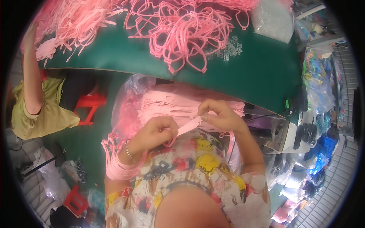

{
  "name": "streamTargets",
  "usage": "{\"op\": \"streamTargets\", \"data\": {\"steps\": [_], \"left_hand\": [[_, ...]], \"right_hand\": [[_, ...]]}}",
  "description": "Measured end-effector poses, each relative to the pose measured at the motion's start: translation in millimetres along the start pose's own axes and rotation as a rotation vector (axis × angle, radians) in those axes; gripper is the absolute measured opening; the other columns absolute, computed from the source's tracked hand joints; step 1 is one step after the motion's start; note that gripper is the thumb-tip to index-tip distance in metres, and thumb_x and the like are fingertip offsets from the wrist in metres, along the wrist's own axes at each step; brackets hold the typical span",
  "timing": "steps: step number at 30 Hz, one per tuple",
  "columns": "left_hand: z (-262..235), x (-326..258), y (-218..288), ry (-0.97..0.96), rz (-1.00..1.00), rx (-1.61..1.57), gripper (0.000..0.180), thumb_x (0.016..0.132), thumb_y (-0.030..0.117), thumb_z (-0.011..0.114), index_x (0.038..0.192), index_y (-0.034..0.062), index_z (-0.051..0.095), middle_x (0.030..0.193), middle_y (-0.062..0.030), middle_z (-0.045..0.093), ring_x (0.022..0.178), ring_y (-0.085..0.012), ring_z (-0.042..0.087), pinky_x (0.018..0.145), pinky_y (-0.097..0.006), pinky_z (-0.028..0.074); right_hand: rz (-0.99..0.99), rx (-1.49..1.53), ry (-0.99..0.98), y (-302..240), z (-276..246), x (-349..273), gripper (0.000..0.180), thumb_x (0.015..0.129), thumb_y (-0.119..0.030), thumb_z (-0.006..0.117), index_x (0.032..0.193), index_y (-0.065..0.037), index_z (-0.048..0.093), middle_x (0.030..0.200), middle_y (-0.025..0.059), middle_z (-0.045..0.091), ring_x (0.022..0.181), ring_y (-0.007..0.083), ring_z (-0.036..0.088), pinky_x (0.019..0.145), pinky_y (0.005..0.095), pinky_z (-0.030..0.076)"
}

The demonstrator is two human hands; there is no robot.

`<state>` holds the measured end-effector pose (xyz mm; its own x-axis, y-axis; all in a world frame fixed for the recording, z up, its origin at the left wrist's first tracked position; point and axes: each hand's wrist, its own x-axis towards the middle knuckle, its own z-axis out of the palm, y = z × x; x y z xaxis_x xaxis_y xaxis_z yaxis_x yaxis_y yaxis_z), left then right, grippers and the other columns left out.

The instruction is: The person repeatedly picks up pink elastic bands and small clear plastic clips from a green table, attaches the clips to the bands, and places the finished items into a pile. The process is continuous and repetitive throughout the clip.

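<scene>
A flat pink strap runs taut between my two hands, in front of my chest. My left hand is closed on its lower left end, and a bit of pink loop hangs below those fingers. My right hand pinches the other end between thumb and forefinger; the exact tip is hidden by the fingers. Several pink strap loops hang around my left forearm, beside a bracelet. Just beyond my hands lies a thick bundle of pink straps, close to the table's near edge.
On the green table lie a heap of pink looped straps, small clear plastic pieces and a clear bag. Another person is at the left, near a red stool. Bagged goods crowd the right side.
</scene>
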<state>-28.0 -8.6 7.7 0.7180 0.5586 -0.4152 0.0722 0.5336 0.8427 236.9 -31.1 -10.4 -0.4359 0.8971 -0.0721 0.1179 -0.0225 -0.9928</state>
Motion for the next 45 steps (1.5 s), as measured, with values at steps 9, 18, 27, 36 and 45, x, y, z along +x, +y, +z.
{"op": "streamTargets", "data": {"steps": [9,18,27,36,45], "left_hand": [[14.9,11.9,4.4,-0.067,0.126,0.109,0.010,0.084,0.004,0.055,0.077,-0.0008,0.059,0.073,-0.0024,0.054,0.059,-0.0071,0.052,0.051,-0.023,0.040],[15.2,17.5,-0.4,-0.091,0.100,0.058,0.010,0.082,0.005,0.054,0.077,-0.0014,0.060,0.068,-0.0021,0.056,0.058,-0.0067,0.052,0.051,-0.022,0.040],[12.6,18.5,0.0,-0.056,0.088,0.057,0.011,0.080,0.005,0.053,0.076,-0.0024,0.061,0.067,-0.0035,0.057,0.058,-0.0078,0.053,0.050,-0.023,0.041],[12.6,21.3,4.6,-0.035,0.069,0.039,0.012,0.077,0.004,0.050,0.073,-0.0030,0.059,0.064,-0.0035,0.056,0.055,-0.0080,0.051,0.050,-0.022,0.041],[10.9,17.8,-7.7,0.061,0.081,0.086,0.008,0.078,0.001,0.055,0.077,-0.0038,0.061,0.072,-0.0036,0.055,0.059,-0.0080,0.054,0.052,-0.024,0.044]], "right_hand": [[-0.258,-0.870,0.711,-4.2,-53.0,22.3,0.013,0.080,-0.009,0.066,0.092,-0.005,0.064,0.090,0.0093,0.064,0.083,0.0273,0.060,0.073,0.0365,0.048],[-0.020,-1.278,0.831,21.2,-85.5,53.8,0.018,0.082,-0.022,0.067,0.093,-0.008,0.064,0.087,0.0088,0.061,0.085,0.0265,0.059,0.073,0.0396,0.046],[0.061,-0.413,0.929,-5.1,-67.3,30.6,0.018,0.086,-0.014,0.064,0.095,0.001,0.069,0.087,0.0092,0.068,0.075,0.0160,0.061,0.070,0.0280,0.048],[0.095,0.154,0.388,-15.9,33.2,7.8,0.015,0.089,-0.007,0.059,0.097,0.003,0.066,0.091,0.0062,0.066,0.083,0.0124,0.059,0.076,0.0268,0.047],[-0.066,-0.596,0.084,-31.6,43.0,8.5,0.013,0.081,-0.003,0.057,0.094,-0.001,0.055,0.081,0.0172,0.060,0.078,0.0345,0.059,0.070,0.0392,0.047]]}}
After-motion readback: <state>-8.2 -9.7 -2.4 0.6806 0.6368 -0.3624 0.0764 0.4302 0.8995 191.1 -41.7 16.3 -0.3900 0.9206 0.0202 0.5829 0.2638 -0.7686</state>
